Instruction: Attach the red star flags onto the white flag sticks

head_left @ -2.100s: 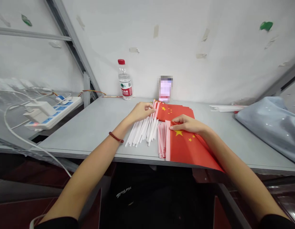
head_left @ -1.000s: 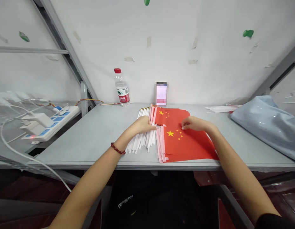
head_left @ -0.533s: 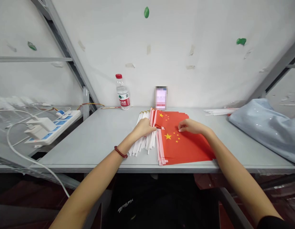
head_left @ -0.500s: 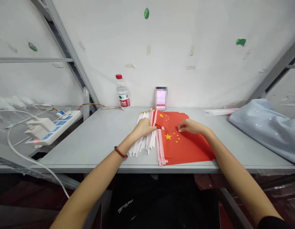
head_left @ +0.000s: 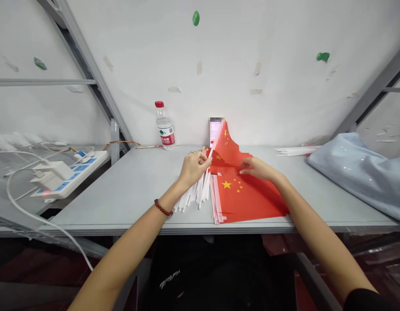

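My left hand point(head_left: 193, 169) is closed in a pinch on the white stick of a small red flag point(head_left: 228, 144) with yellow stars. That flag stands raised and tilted, its cloth partly covering the phone behind it. Beneath the left hand lies a fanned bundle of white flag sticks point(head_left: 200, 192). My right hand point(head_left: 256, 167) hovers at the lower edge of the raised flag, fingers loosely curled with a gap between thumb and fingertips. Below it, a stack of red flags point(head_left: 251, 198) lies flat, white sleeves towards the left.
A water bottle point(head_left: 165, 129) with a red cap and a phone point(head_left: 215, 129) stand against the wall. At left is a power strip point(head_left: 67, 181) with chargers and cables. Several loose white sticks point(head_left: 293, 151) and a light blue cloth-like bundle point(head_left: 358, 168) lie at right.
The left hand has raised one flag on its stick, and its cloth has swung up in front of the phone. My right hand has barely moved.
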Motion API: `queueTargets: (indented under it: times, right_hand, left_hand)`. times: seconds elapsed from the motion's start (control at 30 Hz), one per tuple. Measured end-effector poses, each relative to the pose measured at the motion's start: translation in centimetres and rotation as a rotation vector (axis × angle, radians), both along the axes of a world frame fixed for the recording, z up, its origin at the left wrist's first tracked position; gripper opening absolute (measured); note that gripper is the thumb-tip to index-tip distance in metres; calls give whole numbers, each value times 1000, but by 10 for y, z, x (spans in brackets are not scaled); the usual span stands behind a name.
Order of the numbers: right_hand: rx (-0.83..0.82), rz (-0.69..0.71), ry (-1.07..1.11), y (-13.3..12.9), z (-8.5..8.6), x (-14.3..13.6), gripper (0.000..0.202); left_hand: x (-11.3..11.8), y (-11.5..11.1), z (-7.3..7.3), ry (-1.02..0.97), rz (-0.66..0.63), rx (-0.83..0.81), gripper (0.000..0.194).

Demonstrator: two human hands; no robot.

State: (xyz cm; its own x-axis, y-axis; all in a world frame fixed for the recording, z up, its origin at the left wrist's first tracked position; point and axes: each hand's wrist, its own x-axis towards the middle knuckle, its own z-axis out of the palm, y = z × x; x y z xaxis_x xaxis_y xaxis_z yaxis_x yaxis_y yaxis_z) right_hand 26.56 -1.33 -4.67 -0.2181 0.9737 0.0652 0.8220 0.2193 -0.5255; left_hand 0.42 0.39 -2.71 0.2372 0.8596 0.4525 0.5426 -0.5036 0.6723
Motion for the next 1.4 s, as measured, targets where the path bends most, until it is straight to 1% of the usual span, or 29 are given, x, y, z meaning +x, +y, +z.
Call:
queueTargets:
  times: [0.07,0.13,0.2,0.27,0.3,0.37,0.47,0.53,0.6,0.67,0.77,0.83,0.93,1.0,1.07,1.13,1.2,1.3,1.4]
  right_hand:
    - [191,-79,111,1,1,-1,27]
    - [374,-149,298,1,5,-1,42]
    - [460,-182,485,1,8,2,54]
    - [494,-194,611,1,12,6,58]
    - [507,-198,653,1,13,8,57]
    - [517,-195,734,2,15,11,48]
    - [516,-204,948,3,16,14,32]
    - [519,-232,1066,4,16,17,30]
    - [548,-261,1125,5,18,22,29]
    - [610,-289,1166,5,21,29,28]
    - [703,-374,1220,3,26,39,27]
    - [682,-443,1238,0,28,44,27]
    - [540,-517,1241,-2,29,47,26]
    - [460,-548,1229,-2,28,47,25]
    - [418,-572,1217,-1,26,48,24]
    - [384,-590,1203,-1,25,49,22]
    - [323,-594,1177,-1,24,50,21]
    - [232,-570,1126,-2,23,47,23]
    - [174,-540,1079,-1,17,36,25]
  left_hand:
    - [0,-2,1,-83,-144,-69,23]
    - [1,-4,2,-157,-288,-148,22]
    - [1,-5,2,-206,-376,-194,21]
    - [1,-6,3,-233,-431,-219,20]
    - [1,-7,3,-241,-454,-229,20]
    - [2,-8,4,-247,-489,-236,19]
    - [1,-9,6,-238,-516,-226,18]
    - [0,-8,6,-237,-533,-249,18]
    - [-2,-7,6,-230,-551,-295,21]
    - [-4,-5,6,-216,-563,-340,22]
    - [-8,-4,10,-215,-580,-394,23]
    - [-11,-3,13,-227,-624,-441,21]
    - [-16,-3,17,-239,-746,-517,20]
    - [-19,-2,18,-261,-825,-559,23]
    - [-21,-2,18,-302,-880,-596,28]
    - [-22,-1,17,-332,-909,-613,31]
    - [-22,0,16,-335,-911,-612,31]
    - [-22,0,16,-285,-921,-627,34]
    - [-21,1,15,-227,-937,-663,40]
